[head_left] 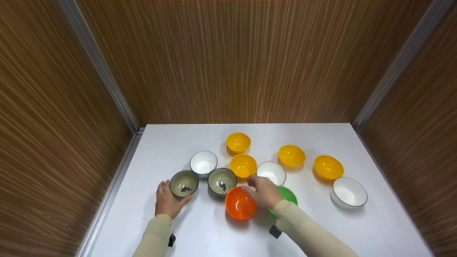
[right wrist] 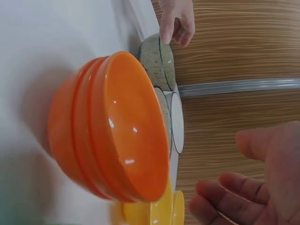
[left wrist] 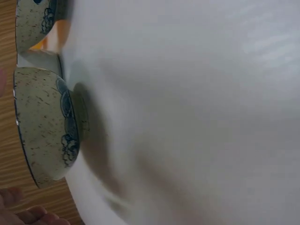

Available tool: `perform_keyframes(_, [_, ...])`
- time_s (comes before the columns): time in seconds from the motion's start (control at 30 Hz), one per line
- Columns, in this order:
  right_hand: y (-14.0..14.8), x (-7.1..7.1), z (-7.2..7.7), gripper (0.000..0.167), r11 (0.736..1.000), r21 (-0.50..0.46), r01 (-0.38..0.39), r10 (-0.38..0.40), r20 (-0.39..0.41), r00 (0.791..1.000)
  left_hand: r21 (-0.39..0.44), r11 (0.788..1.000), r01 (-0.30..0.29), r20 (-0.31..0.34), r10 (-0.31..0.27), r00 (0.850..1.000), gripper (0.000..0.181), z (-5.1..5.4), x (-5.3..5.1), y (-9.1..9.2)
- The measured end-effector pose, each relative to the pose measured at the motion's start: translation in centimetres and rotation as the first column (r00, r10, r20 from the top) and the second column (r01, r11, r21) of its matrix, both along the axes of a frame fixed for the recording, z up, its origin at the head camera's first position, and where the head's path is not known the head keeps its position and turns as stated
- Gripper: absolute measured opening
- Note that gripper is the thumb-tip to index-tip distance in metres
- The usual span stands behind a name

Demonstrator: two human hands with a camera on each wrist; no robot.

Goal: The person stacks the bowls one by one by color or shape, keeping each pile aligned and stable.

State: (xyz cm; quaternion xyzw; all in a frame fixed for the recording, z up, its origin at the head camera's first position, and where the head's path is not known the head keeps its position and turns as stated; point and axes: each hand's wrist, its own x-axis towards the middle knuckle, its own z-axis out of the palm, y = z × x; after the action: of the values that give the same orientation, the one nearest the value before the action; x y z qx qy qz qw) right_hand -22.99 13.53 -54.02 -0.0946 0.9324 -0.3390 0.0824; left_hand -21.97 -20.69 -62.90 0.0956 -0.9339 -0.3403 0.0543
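Your right hand [head_left: 263, 191], half open and holding nothing, is over the right rim of the orange bowl [head_left: 240, 205]; it partly hides the green bowl [head_left: 290, 195] on that side. Left of the orange bowl, your left hand [head_left: 167, 202] lies spread around the leftmost speckled bowl [head_left: 182, 182]; if it touches, I cannot tell. On your side of the orange bowl, the white table [head_left: 207, 237] gives room, but its front edge is cut off.

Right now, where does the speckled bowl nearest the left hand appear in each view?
Head: speckled bowl, left of centre, leftmost of the bowls.
Left wrist: speckled bowl, at left, lower of the two.
Right wrist: speckled bowl, upper centre, beyond the orange bowl.
Shared landmark: the left hand, near it in all three.
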Motion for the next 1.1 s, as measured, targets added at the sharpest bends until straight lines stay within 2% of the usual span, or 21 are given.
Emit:
perform_keyframes(0.1, [-1.0, -1.0, -0.3, 0.032, 0.999, 0.035, 0.029, -0.029, 0.002, 1.0, 0.087, 0.995, -0.052, 0.055, 0.047, 0.997, 0.123, -0.8, -0.3, -0.1])
perform_keyframes(0.17, [-1.5, -1.7, -0.4, 0.031, 0.997, 0.044, 0.063, -0.064, 0.04, 0.997, 0.158, 0.983, -0.089, 0.075, 0.077, 0.994, 0.127, -1.4, -0.4, 0.0])
perform_keyframes(0.3, [-2.5, -2.8, -0.5, 0.031, 0.993, 0.04, 0.11, -0.115, 0.15, 0.982, 0.256, 0.959, -0.126, 0.08, 0.109, 0.991, 0.126, -2.3, -0.6, 0.4])
perform_keyframes(0.37, [-3.0, -3.3, -0.5, 0.032, 0.992, 0.054, 0.112, -0.12, 0.179, 0.977, 0.285, 0.95, -0.13, 0.065, 0.116, 0.991, 0.124, -2.7, -0.8, 0.6])
perform_keyframes(0.57, [-3.9, -4.5, -0.9, 0.028, 0.987, 0.113, 0.11, -0.131, 0.2, 0.971, 0.343, 0.933, -0.107, 0.022, 0.106, 0.994, 0.128, -3.4, -1.1, 1.2])
perform_keyframes(0.73, [-4.6, -5.0, -1.1, 0.028, 0.984, 0.145, 0.104, -0.14, 0.265, 0.954, 0.361, 0.925, -0.115, 0.013, 0.119, 0.993, 0.132, -4.3, -1.2, 1.1])
perform_keyframes(0.9, [-5.2, -5.2, -1.5, 0.033, 0.979, 0.179, 0.102, -0.156, 0.321, 0.934, 0.361, 0.925, -0.12, -0.028, 0.139, 0.99, 0.128, -4.8, -1.2, 1.0])
perform_keyframes(1.0, [-5.3, -5.1, -1.7, 0.038, 0.973, 0.216, 0.082, -0.148, 0.308, 0.94, 0.365, 0.924, -0.112, -0.053, 0.141, 0.989, 0.123, -5.1, -1.2, 1.1])
perform_keyframes(1.1, [-5.3, -5.2, -2.0, 0.04, 0.971, 0.223, 0.088, -0.157, 0.317, 0.935, 0.37, 0.923, -0.107, -0.058, 0.138, 0.989, 0.121, -5.2, -1.1, 1.2])
